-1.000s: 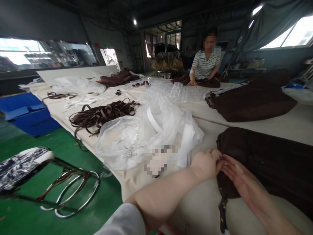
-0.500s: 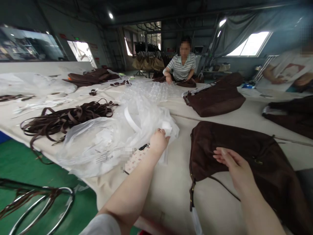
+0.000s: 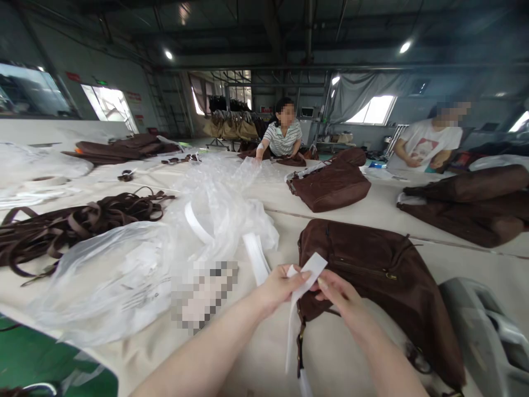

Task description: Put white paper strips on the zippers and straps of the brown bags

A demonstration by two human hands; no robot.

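The left hand (image 3: 281, 286) is closed on a white strip (image 3: 314, 269), with the thumb on top. The strip is up off the table (image 3: 336, 353), in between the 2 hands. Its top end points to the far right, and a long, thin tail hangs down on the near side. The right hand (image 3: 336, 292) is partly curled, with its thumb and fingers close together at the right edge of the strip. I cannot tell if it has a grip on it too.

Just past the right hand is a big brown bag (image 3: 366, 256), lying flat. It has a zip and a bit of shiny metal. A grey thing (image 3: 483, 331) is at the near right, beside the bag.

More white strips (image 3: 256, 256) lie to the left of the brown bag. To their left is crinkly clear plastic (image 3: 111, 275), and next to it is a blurred-out pale thing (image 3: 206, 298). A heap of brown straps (image 3: 86, 223) is further left.

On the far side there is 1 more brown bag, a slouchy one (image 3: 330, 187), and a brown pile (image 3: 475, 207) is at the right. A person in a stripy shirt (image 3: 283, 139) leans in at the far side. A person in a white shirt (image 3: 425, 142) is at the far right.
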